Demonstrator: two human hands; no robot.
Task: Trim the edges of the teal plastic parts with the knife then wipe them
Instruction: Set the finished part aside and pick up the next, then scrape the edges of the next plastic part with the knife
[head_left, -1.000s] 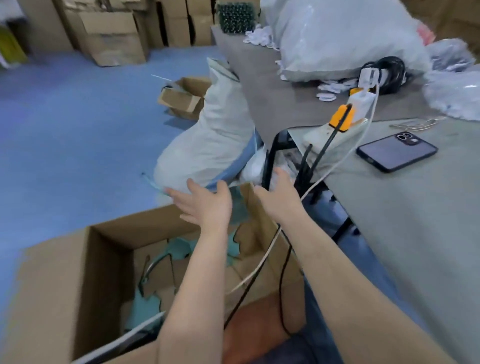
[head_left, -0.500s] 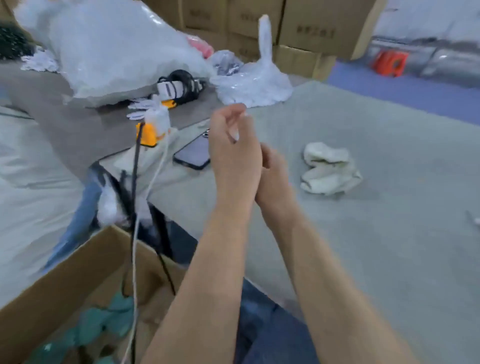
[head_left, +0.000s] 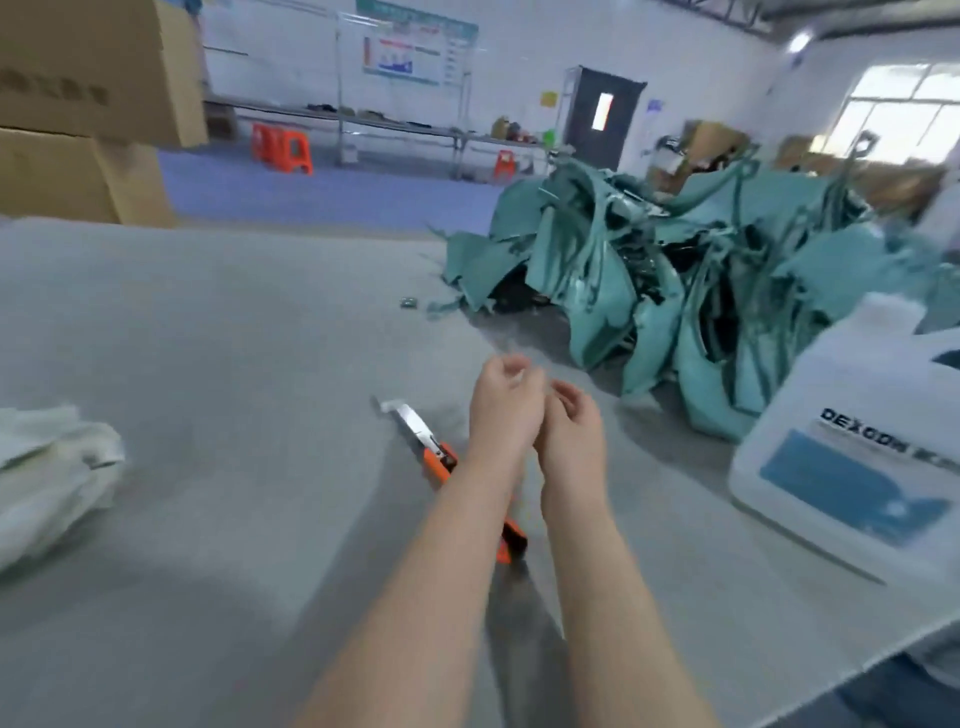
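Both hands up over the grey worktop (head_left: 218, 364), touching side by side: left hand (head_left: 506, 402) and right hand (head_left: 571, 431) have fingers curled loosely inward, and neither grip holds a part or the knife; blur hides whether something tiny sits at the left fingertips. Knife (head_left: 441, 462) lies flat on the worktop partly under the left forearm, orange handle, blade out pointing away. Teal plastic parts (head_left: 675, 270) piled far right, well apart from hands; white jug (head_left: 857, 441) near right, cloth (head_left: 47, 467) at left edge.
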